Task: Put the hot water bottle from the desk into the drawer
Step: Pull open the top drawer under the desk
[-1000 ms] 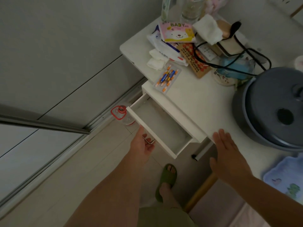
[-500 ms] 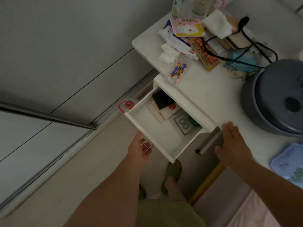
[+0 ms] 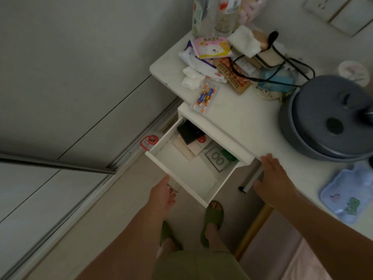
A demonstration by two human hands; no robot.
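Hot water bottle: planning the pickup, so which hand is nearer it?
Right. The right hand rests at the desk edge, left of the bottle; the left hand holds the drawer handle, farther left.

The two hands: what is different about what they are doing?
The left hand curls round the drawer handle below the front panel; the right hand lies flat and open on the desk edge. The left holds something; the right holds nothing. Both are bare, and neither touches the hot water bottle.

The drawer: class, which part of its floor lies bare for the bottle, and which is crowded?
The drawer is bare at its front, between the front panel and the papers. Its back is crowded: a black pouch, papers, a green item. The hot water bottle lies on the desk.
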